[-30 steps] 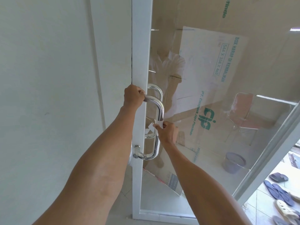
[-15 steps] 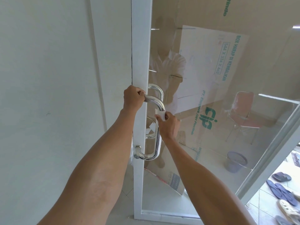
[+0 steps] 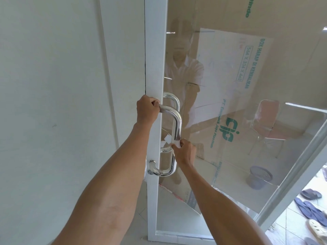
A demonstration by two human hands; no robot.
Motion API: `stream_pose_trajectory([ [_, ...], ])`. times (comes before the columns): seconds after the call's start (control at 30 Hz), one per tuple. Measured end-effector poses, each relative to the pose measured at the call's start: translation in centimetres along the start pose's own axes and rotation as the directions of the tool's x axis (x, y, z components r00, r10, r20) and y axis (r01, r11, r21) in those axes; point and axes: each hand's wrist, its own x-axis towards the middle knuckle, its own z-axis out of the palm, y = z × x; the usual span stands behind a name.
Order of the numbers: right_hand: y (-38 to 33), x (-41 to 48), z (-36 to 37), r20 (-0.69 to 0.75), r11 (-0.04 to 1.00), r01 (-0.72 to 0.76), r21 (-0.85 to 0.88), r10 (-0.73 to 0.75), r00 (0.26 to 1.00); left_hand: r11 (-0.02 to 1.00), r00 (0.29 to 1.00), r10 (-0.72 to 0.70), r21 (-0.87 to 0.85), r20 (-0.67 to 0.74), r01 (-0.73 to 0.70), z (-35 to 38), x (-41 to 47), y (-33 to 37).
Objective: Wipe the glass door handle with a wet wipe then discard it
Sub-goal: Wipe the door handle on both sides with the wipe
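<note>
A chrome D-shaped door handle is fixed to the white-framed glass door. My left hand is closed round the handle's top arm, next to the frame. My right hand pinches a white wet wipe against the vertical bar, a little below its middle. A corner of the wipe sticks out to the left of the bar. A second handle on the far side of the glass shows behind the first.
A white wall stands to the left of the door. Through the glass I see a printed cardboard sheet, a chair and a grey bin. Sandals lie on the tiled floor at lower right.
My right hand slid up the vertical bar with the wipe, then back down to below the middle. My left hand stayed on the top arm.
</note>
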Motion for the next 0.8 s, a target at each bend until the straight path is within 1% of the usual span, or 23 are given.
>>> stream_pose_trajectory([
  [0.1, -1.9, 0.5, -0.5, -0.153, 0.988, 0.129, 0.084, -0.115, 0.982, 1.000, 1.000, 0.004, -0.008, -0.025, -0.005, 0.1, -0.2, -0.1],
  [0.13, -2.0, 0.6, -0.5, -0.168, 0.985, 0.138, 0.101, -0.120, 0.978, 1.000, 1.000, 0.006, -0.010, -0.031, -0.007, 0.1, -0.3, -0.1],
  [0.2, -1.3, 0.5, 0.1, -0.149, 0.990, 0.099, 0.100, -0.084, 0.985, 1.000, 0.999, 0.015, -0.012, -0.036, -0.016, 0.2, -0.4, -0.1],
  [0.3, 0.2, -0.2, 1.2, -0.117, 0.996, -0.009, 0.093, 0.020, 0.993, 1.000, 0.999, 0.023, -0.016, -0.040, -0.023, 0.2, -0.4, -0.2],
  [0.4, 1.0, -1.0, 1.6, -0.078, 0.997, -0.076, -0.023, 0.074, 0.994, 1.000, 0.999, 0.026, -0.016, -0.032, -0.027, 0.4, -0.4, -0.6],
  [0.5, 1.4, -0.9, 1.1, -0.066, 0.993, -0.076, -0.089, 0.071, 0.995, 0.998, 0.998, 0.046, -0.044, -0.049, -0.048, 0.7, -0.6, -0.9],
  [0.57, 1.2, -0.5, 0.6, -0.033, 0.996, -0.051, -0.077, 0.048, 0.998, 0.995, 0.995, 0.063, -0.070, -0.077, -0.068, 0.9, -0.8, -1.1],
  [0.7, 0.6, 0.6, -0.4, 0.057, 0.996, -0.046, -0.070, 0.050, 0.997, 0.987, 0.984, 0.074, -0.126, -0.162, -0.095, 1.7, -1.5, -1.4],
  [0.8, 0.6, 0.9, -0.8, 0.107, 0.999, -0.026, -0.035, 0.030, 0.994, 0.985, 0.974, 0.086, -0.129, -0.208, -0.115, 2.2, -1.8, -1.5],
])
